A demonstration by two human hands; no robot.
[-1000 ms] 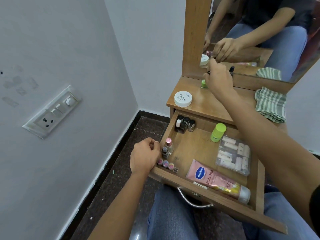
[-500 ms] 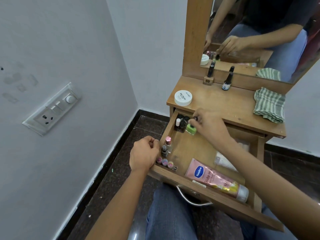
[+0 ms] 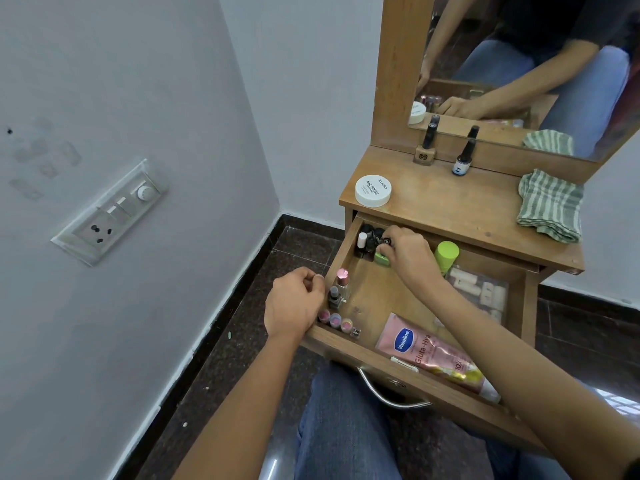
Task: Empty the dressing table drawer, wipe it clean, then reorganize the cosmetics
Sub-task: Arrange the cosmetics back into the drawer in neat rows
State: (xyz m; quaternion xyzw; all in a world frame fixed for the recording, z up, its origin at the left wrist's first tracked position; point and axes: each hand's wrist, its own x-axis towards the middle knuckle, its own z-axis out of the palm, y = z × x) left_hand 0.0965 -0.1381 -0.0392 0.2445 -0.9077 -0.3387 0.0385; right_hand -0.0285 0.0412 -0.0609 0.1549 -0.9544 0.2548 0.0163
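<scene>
Lying nearest along the front wall of the open wooden drawer (image 3: 367,351), a pink Vaseline lotion tube (image 3: 420,351) points toward 4 o'clock. At 9 o'clock, the left hand (image 3: 294,303) curls its fingers (image 3: 313,278) over the drawer's left edge, beside small upright lipstick and polish bottles (image 3: 338,294). Farther in, at 12 o'clock, the right hand (image 3: 407,254) pinches a small green nail-polish bottle (image 3: 382,258) against dark bottles (image 3: 371,239) in the back-left corner. Beyond, on the wooden counter (image 3: 460,209), sit a white round jar (image 3: 373,190) and a folded green striped cloth (image 3: 550,206).
</scene>
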